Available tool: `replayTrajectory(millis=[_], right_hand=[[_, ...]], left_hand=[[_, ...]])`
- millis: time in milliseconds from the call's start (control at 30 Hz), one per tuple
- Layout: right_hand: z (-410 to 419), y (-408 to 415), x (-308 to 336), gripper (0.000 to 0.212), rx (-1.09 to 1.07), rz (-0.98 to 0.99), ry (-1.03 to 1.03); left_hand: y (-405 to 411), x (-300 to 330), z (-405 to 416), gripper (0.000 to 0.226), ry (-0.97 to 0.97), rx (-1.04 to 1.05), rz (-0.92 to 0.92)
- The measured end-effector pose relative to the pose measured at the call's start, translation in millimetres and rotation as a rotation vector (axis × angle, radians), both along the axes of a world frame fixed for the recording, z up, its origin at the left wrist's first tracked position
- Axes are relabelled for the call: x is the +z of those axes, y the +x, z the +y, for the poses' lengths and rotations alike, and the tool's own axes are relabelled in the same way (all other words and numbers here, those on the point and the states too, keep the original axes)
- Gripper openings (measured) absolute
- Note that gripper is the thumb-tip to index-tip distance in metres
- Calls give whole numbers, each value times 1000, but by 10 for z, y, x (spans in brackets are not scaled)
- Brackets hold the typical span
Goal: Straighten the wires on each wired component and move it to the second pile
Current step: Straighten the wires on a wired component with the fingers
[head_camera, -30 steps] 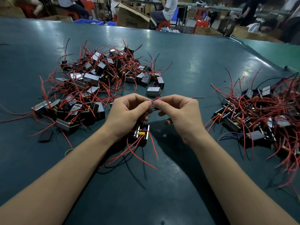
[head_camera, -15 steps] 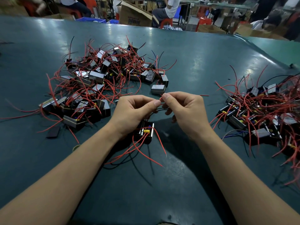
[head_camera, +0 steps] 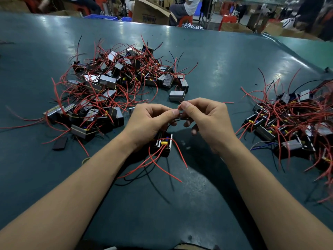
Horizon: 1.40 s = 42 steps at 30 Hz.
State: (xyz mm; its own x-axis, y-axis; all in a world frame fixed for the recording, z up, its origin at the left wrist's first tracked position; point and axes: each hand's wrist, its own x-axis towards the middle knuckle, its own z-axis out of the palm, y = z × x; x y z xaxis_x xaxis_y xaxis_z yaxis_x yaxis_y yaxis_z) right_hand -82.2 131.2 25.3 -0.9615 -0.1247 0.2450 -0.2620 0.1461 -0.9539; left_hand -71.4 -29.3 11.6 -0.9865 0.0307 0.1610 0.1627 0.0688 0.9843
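Head view shows both hands, left hand [head_camera: 149, 121] and right hand [head_camera: 207, 120], now pinching a black wire [head_camera: 177, 120] instead of the red, the component [head_camera: 162, 145] at frame centre, unmoved.

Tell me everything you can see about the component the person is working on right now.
The component is a small black block with light metal edges, a yellow part and a bit of blue on its upper face. Several red wires and some black ones trail from it toward the viewer over the green table. It sits under the left hand; both hands, left and right hand, pinch its wire between them.
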Motion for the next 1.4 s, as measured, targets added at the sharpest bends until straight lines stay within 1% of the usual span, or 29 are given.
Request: replayTrajectory(millis=[100,267,367,500,600,667,767,900,1100,1233,1300,1400], right_hand=[[27,-19,29,12,2,-56,-57],[96,-62,34,4,30,-144,-71],[99,-73,14,4,23,-142,-46],[86,-67,2,9,-29,-80,-18],[54,-45,-5,14,-87,48,89],[23,-26,-1,16,-95,95,111],[0,-6,12,17,-96,98,96],[7,0,26,16,-113,89,64],[0,19,14,14,-96,93,56],[-17,32,-12,8,-105,186,170],[-37,42,-22,6,-138,236,195],[-74,56,-37,7,-225,288,187]], left_hand=[[-8,-1,11,10,-8,18,5],[-24,-13,27,11,34,97,23],[-28,-15,31,11,61,84,7],[-17,-16,42,12,43,43,33],[-5,-17,44,18,39,44,70],[1,-16,47,15,37,67,103],[1,-18,55,10,68,93,99],[-14,-31,43,8,121,79,68],[-22,-35,49,9,96,108,78],[-40,-51,42,9,79,161,108],[-41,-56,37,10,59,144,128],[-38,-57,40,3,68,90,133]])
